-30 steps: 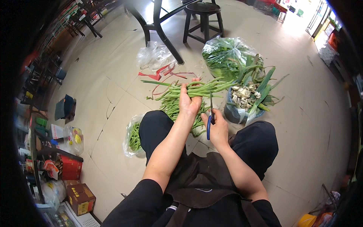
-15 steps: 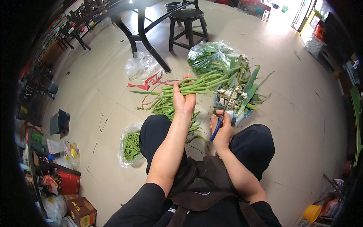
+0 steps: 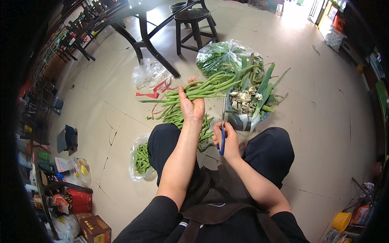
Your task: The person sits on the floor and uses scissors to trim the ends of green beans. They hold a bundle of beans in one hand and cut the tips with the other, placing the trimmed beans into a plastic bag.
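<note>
A bunch of long green beans [image 3: 214, 86] lies across the palm of my left hand [image 3: 192, 107], fingers curled around it. My right hand [image 3: 230, 145] grips blue-handled scissors [image 3: 222, 135], whose blades point away from me and reach up near the bean ends on the right. Loose beans form a pile [image 3: 175, 116] on the floor beneath my left hand. Right of the scissors stands a round tub [image 3: 239, 122] filled with pale scraps and long green leaves. Beside my left knee, an open clear bag [image 3: 133, 165] contains short cut bean pieces.
Behind the tub sits a clear plastic bag of leafy greens [image 3: 210, 67]. A crumpled clear bag [image 3: 148, 75] and red ribbon [image 3: 152, 95] lie near the dark table leg [image 3: 162, 58]. Farther back is a dark stool [image 3: 192, 16]. Boxes [image 3: 95, 229] stand at lower left.
The scissors have moved left, away from the tub, and now point more straight ahead beside the bean ends. My left hand still holds the bunch. The whole view has shifted slightly.
</note>
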The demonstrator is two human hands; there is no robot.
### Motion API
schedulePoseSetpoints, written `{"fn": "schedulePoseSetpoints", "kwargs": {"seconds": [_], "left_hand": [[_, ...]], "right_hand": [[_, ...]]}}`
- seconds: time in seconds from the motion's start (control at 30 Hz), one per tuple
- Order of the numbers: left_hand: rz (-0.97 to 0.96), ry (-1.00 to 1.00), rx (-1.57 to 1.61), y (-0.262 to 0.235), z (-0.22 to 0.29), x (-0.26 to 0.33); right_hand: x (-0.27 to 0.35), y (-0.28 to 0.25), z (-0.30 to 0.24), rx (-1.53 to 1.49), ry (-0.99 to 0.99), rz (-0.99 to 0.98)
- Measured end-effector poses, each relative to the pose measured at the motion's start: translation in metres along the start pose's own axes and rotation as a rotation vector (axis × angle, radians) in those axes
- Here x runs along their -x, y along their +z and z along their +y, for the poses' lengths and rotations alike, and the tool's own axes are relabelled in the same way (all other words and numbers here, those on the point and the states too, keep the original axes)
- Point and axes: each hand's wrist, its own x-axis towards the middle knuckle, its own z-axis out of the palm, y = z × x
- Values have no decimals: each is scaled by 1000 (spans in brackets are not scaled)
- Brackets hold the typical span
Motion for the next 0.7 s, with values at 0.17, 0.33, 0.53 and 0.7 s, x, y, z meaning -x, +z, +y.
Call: {"fn": "schedulePoseSetpoints", "kwargs": {"seconds": [0.17, 0.33, 0.53, 0.7], "left_hand": [[1, 10, -32, 3, -3, 2], [-7, 34, -73, 6, -1, 2], [-126, 23, -137, 15, 10, 2], [-349, -26, -215, 15, 26, 3]], "right_hand": [[0, -2, -7, -48, 50, 18], [-2, -7, -13, -90, 40, 93], [-10, -24, -17, -150, -63, -40], [-11, -41, -32, -69, -6, -162]]}}
